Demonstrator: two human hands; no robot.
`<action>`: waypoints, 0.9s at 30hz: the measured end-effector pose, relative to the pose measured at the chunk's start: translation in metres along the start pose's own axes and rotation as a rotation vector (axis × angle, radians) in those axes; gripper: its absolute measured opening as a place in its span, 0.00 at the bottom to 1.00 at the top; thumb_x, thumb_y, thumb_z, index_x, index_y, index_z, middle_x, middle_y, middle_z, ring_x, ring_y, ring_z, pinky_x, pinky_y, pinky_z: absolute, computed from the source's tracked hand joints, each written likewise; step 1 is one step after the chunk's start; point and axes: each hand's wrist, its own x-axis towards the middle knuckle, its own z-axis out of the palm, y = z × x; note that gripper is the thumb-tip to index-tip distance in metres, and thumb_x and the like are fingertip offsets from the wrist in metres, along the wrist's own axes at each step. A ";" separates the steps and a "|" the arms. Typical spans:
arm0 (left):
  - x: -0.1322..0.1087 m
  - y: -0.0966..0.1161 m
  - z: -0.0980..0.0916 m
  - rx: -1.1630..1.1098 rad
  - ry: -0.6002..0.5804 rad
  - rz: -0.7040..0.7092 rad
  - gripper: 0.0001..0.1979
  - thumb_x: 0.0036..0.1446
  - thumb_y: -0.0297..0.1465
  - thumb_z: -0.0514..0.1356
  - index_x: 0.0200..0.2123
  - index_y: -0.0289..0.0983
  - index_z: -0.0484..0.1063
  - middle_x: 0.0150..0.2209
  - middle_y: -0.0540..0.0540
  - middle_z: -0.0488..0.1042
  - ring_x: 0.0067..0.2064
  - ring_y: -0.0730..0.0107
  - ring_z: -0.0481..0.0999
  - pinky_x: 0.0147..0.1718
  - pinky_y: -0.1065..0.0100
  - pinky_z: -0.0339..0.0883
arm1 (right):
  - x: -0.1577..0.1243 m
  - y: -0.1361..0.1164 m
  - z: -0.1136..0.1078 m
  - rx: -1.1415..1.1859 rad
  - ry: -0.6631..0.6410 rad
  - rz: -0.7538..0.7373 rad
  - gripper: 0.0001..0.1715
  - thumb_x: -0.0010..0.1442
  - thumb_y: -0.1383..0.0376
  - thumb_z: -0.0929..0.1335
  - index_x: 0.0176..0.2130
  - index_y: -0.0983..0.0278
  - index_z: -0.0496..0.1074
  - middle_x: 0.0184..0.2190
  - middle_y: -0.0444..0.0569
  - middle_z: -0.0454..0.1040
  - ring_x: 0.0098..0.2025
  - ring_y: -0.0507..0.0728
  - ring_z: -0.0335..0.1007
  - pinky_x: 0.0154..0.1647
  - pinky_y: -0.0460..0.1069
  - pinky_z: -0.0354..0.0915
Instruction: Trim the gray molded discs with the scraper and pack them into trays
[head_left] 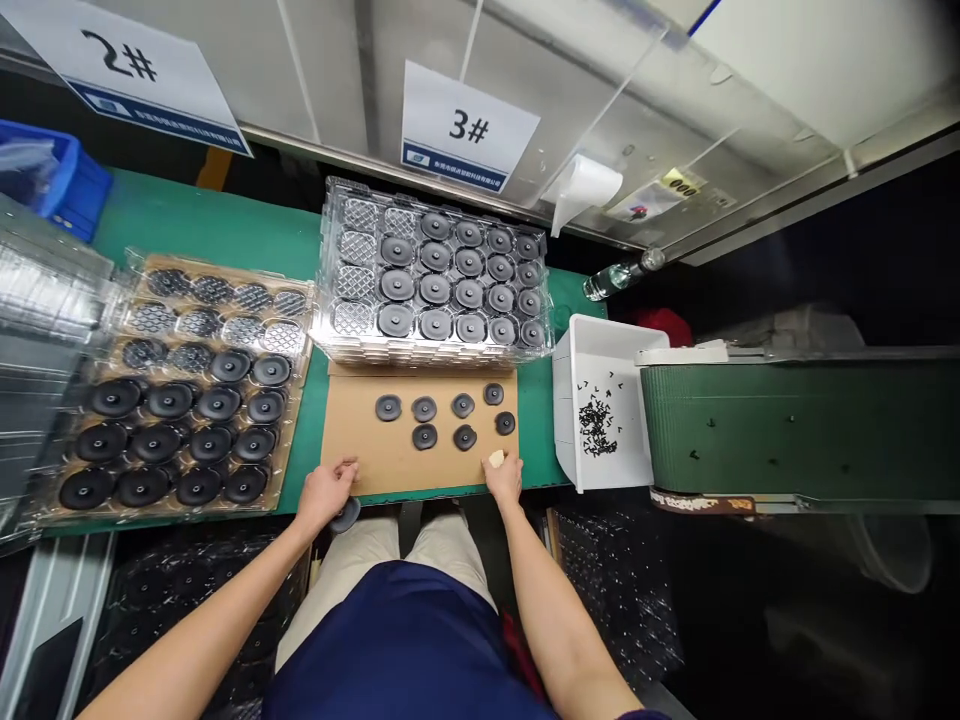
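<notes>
At the front left corner of a brown cardboard sheet (435, 475), my left hand (328, 492) is closed on a black round disc (346, 516), which hangs just over the table edge. My right hand (505, 480) pinches a small cream-coloured piece (496, 458) over the sheet's front right corner; its kind is unclear. Several more black discs lie apart on the cardboard, among them one disc (388, 407) at the left and another disc (505, 423) at the right. Each has a small light centre.
Behind the cardboard stand stacked clear trays (360, 318), partly filled with discs. Another clear tray (289, 470) with discs lies left. To the right, a white bin (566, 420) holds small black bits beside a green conveyor belt (750, 450). A blue bin (82, 195) sits far left.
</notes>
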 end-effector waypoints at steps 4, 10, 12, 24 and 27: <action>-0.033 0.025 -0.017 -0.120 0.104 0.012 0.20 0.67 0.46 0.60 0.44 0.34 0.76 0.34 0.47 0.79 0.35 0.65 0.79 0.40 0.59 0.74 | -0.018 -0.010 -0.027 0.064 -0.180 -0.066 0.21 0.71 0.56 0.70 0.57 0.66 0.71 0.55 0.54 0.72 0.52 0.59 0.73 0.54 0.58 0.74; -0.091 0.094 -0.010 -0.303 0.274 0.141 0.27 0.59 0.50 0.60 0.47 0.33 0.78 0.32 0.43 0.82 0.27 0.64 0.76 0.26 0.66 0.65 | -0.103 -0.030 -0.068 0.278 -0.498 -0.409 0.15 0.70 0.58 0.70 0.48 0.67 0.71 0.34 0.43 0.75 0.28 0.49 0.70 0.32 0.46 0.71; -0.112 0.120 -0.003 -0.333 0.346 0.201 0.27 0.58 0.49 0.60 0.47 0.32 0.79 0.32 0.42 0.82 0.29 0.63 0.77 0.28 0.66 0.65 | -0.136 -0.035 -0.091 0.370 -0.540 -0.577 0.13 0.66 0.58 0.72 0.43 0.64 0.70 0.28 0.39 0.72 0.24 0.48 0.67 0.31 0.45 0.67; -0.229 0.234 0.078 -0.400 0.308 0.500 0.22 0.66 0.47 0.59 0.50 0.36 0.79 0.41 0.40 0.82 0.45 0.57 0.81 0.49 0.61 0.73 | -0.164 -0.002 -0.207 0.975 -0.550 -0.774 0.18 0.58 0.53 0.73 0.36 0.60 0.64 0.18 0.36 0.68 0.17 0.51 0.66 0.19 0.44 0.60; -0.254 0.231 0.092 -0.472 0.058 0.506 0.27 0.62 0.47 0.65 0.57 0.37 0.77 0.54 0.36 0.80 0.53 0.50 0.80 0.52 0.57 0.75 | -0.145 0.013 -0.222 1.111 -0.622 -0.672 0.22 0.57 0.50 0.74 0.35 0.60 0.63 0.15 0.34 0.65 0.15 0.49 0.61 0.16 0.42 0.56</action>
